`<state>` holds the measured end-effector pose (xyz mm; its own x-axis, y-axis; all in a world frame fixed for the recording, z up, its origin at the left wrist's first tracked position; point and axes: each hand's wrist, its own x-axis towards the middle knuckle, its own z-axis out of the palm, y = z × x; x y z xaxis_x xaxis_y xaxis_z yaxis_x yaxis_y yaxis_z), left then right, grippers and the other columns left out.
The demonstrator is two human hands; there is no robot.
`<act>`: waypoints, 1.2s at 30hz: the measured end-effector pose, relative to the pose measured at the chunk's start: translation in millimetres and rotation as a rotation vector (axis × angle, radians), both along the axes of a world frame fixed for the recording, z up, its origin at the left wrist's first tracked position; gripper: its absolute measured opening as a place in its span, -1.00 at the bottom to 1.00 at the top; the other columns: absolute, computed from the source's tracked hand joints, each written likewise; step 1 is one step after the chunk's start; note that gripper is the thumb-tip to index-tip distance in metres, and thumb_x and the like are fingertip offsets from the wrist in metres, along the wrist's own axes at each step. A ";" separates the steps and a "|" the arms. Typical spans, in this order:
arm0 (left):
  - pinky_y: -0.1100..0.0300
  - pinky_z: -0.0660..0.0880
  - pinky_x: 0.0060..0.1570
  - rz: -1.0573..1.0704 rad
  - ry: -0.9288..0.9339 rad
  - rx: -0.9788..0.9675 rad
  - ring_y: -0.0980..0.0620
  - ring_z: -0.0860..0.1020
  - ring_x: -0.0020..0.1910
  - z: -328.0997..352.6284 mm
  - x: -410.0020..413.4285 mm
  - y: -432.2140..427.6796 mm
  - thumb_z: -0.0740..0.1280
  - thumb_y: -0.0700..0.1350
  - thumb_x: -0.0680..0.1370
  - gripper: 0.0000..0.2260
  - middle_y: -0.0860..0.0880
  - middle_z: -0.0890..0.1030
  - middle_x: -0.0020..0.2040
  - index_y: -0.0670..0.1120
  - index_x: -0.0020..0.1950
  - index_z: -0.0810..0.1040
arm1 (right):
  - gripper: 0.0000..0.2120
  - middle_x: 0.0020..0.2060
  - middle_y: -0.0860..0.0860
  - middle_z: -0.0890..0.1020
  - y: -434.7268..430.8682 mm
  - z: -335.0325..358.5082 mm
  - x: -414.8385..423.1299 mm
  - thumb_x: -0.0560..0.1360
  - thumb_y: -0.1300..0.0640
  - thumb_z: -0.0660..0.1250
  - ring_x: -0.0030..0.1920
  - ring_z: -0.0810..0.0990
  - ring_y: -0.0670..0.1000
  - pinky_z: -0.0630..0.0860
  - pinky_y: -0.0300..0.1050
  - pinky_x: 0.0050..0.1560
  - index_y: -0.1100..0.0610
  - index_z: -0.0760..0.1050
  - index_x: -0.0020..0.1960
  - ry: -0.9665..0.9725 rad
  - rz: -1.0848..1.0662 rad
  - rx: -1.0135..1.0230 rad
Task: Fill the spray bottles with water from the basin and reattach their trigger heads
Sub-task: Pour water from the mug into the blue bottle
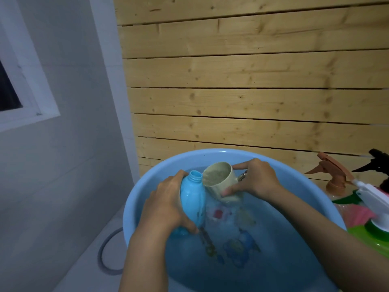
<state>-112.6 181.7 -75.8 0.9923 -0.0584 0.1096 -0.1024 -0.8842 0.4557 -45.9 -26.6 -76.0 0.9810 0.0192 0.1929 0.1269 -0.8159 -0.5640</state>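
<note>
A large light-blue basin [134, 207] holds water with cartoon pictures on its bottom. My left hand [166, 207] grips a light-blue bottle [192, 199] without its trigger head, tilted, its open neck pointing up and away, its base at the water. My right hand [255, 179] holds a beige cup [221, 182] tipped towards the bottle's neck, its rim right beside the opening and its lower end touching the water. Water shows inside the cup.
To the right of the basin stand spray bottles with an orange trigger head [330, 171], a black one [376, 163] and a white one [372, 199] on green. A wooden slat wall [252, 81] rises behind. A grey hose [105, 256] lies on the floor at left.
</note>
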 end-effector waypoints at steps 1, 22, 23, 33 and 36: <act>0.00 0.48 0.11 0.000 0.007 0.006 -0.02 0.44 0.18 -0.2 0.4 -0.2 0.66 -0.01 0.05 -0.04 0.11 0.43 0.19 0.13 0.34 0.24 | -0.24 -0.27 -0.11 0.59 0.1 0.8 -0.1 -0.02 -0.12 0.68 -0.06 0.60 -0.03 0.43 -0.19 -0.13 -0.09 0.61 0.17 -0.013 -0.004 0.054; 0.00 0.55 -0.03 -0.001 0.106 0.004 -0.02 0.52 0.02 -6.6 4.9 3.4 0.64 -0.01 -0.02 -0.20 0.08 0.50 0.04 0.12 0.11 0.32 | -0.24 -0.57 -0.37 0.45 9.2 16.0 -13.4 0.00 0.02 0.69 -0.33 0.54 -0.27 0.38 -0.45 -0.21 -0.13 0.58 0.18 -0.322 0.130 0.246; 0.00 0.54 -0.03 -0.003 0.105 0.000 -0.02 0.52 0.02 -6.9 5.6 3.5 0.64 -0.01 -0.02 -0.19 0.07 0.50 0.05 0.12 0.13 0.32 | -0.24 -0.59 -0.39 0.41 9.3 16.5 -14.0 0.00 0.03 0.69 -0.36 0.52 -0.27 0.37 -0.45 -0.22 -0.13 0.58 0.18 -0.327 0.136 0.233; 0.00 0.55 -0.01 -0.009 0.143 0.021 -0.02 0.52 0.04 -5.9 3.7 3.8 0.65 -0.04 0.01 -0.21 0.07 0.50 0.06 0.11 0.13 0.33 | -0.23 -0.55 -0.46 0.40 9.2 15.2 -12.6 -0.01 0.00 0.69 -0.38 0.50 -0.32 0.34 -0.52 -0.24 -0.15 0.58 0.19 -0.403 0.172 0.178; 0.00 0.55 -0.01 -0.009 0.146 0.030 -0.03 0.53 0.05 -5.0 3.2 3.9 0.65 -0.05 0.02 -0.19 0.08 0.50 0.07 0.10 0.16 0.33 | -0.23 -0.56 -0.45 0.40 9.9 15.1 -12.5 -0.01 0.00 0.68 -0.38 0.49 -0.34 0.33 -0.52 -0.27 -0.13 0.58 0.19 -0.434 0.174 0.172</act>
